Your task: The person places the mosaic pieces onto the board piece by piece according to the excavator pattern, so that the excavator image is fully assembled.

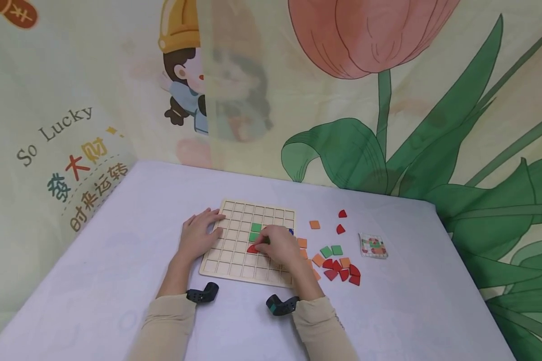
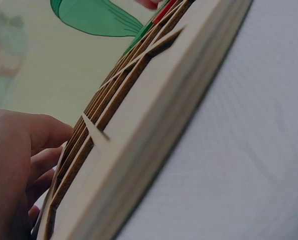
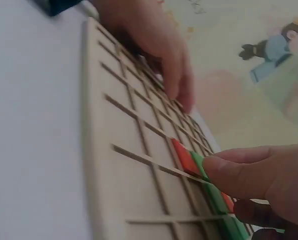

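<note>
A pale wooden grid board point(image 1: 235, 266) lies on the table. My left hand point(image 1: 199, 235) rests along its left side, fingers spread loosely on the edge; in the left wrist view the left hand point(image 2: 19, 165) shows beside the board's frame. Over the board's middle, my right hand point(image 1: 277, 245) has its thumb and fingers bent close together. A red piece point(image 1: 253, 248) lies in a cell by its fingertips, with green square tiles point(image 1: 255, 228) just above. In the right wrist view, its fingertips touch a green tile point(image 3: 198, 161) beside a red piece point(image 3: 186, 160); whether they pinch it is hidden.
Orange square tiles point(image 1: 314, 224), green tiles point(image 1: 336, 249) and red quarter-round pieces point(image 1: 354, 271) lie loose right of the board. A blue piece point(image 1: 291, 231) shows at the board's right edge. Farther right lies a small patterned card point(image 1: 373, 246).
</note>
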{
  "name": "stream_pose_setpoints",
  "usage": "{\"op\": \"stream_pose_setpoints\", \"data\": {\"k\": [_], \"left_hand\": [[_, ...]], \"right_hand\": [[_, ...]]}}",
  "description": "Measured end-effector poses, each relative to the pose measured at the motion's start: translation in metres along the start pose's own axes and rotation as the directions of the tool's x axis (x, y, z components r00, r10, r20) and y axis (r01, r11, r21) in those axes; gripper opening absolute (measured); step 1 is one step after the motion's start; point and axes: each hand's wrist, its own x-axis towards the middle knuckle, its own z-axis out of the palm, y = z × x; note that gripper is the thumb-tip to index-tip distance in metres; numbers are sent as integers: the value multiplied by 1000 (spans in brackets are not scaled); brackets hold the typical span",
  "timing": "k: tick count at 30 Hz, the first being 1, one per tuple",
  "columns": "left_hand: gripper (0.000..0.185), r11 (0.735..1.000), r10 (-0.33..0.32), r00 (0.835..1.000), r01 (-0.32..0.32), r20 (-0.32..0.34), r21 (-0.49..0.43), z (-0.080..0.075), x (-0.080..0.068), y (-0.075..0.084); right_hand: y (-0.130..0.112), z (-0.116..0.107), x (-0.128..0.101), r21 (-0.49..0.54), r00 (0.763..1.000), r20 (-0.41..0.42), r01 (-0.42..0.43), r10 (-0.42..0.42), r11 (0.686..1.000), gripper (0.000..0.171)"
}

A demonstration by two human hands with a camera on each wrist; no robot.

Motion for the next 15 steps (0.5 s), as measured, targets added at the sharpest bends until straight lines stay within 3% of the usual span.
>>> {"op": "stream_pose_setpoints", "data": {"k": [4, 8, 15], "left_hand": [[40, 1000, 6, 1000, -5, 4, -10, 2, 1, -1], [40, 1000, 3, 1000, -3, 0, -8, 2, 1, -1], [40, 1000, 12, 1000, -12, -7, -13, 0, 0, -3]], "right_hand": [[31, -25, -5, 132, 993, 13, -121, 120, 984, 5], [61, -44, -13, 192, 966, 40, -258, 255, 947, 16], [83, -54, -19, 149, 952, 85, -303, 293, 941, 23]]}}
